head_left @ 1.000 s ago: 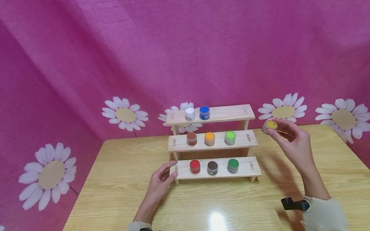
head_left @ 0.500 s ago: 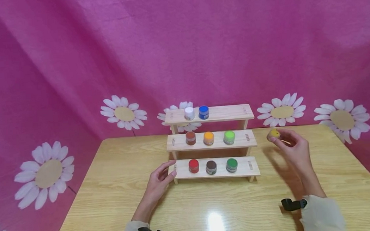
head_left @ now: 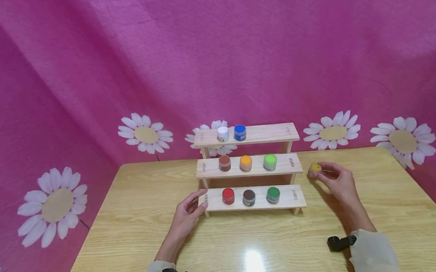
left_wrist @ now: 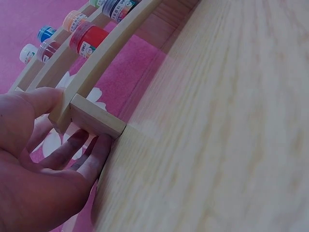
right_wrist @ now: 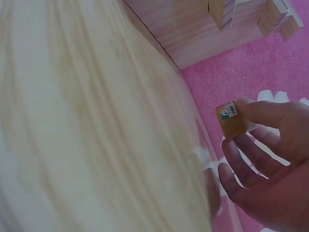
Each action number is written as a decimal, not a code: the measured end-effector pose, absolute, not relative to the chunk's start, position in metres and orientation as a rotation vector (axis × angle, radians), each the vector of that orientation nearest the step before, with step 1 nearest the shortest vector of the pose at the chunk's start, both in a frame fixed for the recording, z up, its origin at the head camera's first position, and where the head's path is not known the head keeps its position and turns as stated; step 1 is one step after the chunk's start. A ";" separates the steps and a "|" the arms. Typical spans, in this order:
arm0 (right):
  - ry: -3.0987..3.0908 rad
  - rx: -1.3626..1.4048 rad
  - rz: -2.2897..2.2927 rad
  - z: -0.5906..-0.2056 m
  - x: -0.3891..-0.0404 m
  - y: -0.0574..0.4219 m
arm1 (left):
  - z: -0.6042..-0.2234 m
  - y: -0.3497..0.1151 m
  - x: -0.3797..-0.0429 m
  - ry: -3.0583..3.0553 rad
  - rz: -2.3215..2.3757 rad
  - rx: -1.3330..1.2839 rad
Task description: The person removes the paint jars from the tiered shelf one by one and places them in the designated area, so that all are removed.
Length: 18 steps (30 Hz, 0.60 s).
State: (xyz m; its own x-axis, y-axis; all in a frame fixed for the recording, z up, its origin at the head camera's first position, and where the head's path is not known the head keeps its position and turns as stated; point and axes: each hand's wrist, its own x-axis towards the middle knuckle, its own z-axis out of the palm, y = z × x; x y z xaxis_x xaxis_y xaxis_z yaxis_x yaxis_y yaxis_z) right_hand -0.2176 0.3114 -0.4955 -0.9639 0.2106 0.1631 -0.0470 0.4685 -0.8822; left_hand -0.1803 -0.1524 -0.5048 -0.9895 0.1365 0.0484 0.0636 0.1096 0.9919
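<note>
A three-tier wooden display rack (head_left: 222, 204) stands on the table and bears small paint jars. At the left end of its lowest tier my left hand (head_left: 186, 215) holds on, the thumb on the board and the other fingers curled by the leg (left_wrist: 96, 116) in the left wrist view. To the right of the rack, my right hand (head_left: 338, 182) pinches a yellow paint jar (head_left: 315, 168) between thumb and fingers. In the right wrist view the labelled jar (right_wrist: 231, 121) is tilted, above the tabletop.
White (head_left: 223, 134) and blue (head_left: 240, 133) jars stand on the top tier. Brown (head_left: 224, 163), orange (head_left: 246, 163) and light green (head_left: 270, 162) fill the middle; red (head_left: 228, 196), dark brown (head_left: 249, 197) and green (head_left: 273, 195) the lowest. A pink flowered curtain (head_left: 214, 69) hangs behind the table (head_left: 133, 224).
My right hand has lowered the yellow paint jar towards the tabletop, and lately moved it a little left towards the rack. The left hand stays on the rack's end.
</note>
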 end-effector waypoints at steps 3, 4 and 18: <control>-2.504 -0.153 1.498 -0.497 -0.218 0.311 | -0.505 -0.153 -0.180 2.295 2.050 0.210; -2.513 -0.155 1.497 -0.498 -0.218 0.310 | -0.505 -0.153 -0.180 2.294 2.051 0.210; -2.565 -0.114 1.466 -0.503 -0.221 0.308 | -0.506 -0.154 -0.181 2.287 2.046 0.222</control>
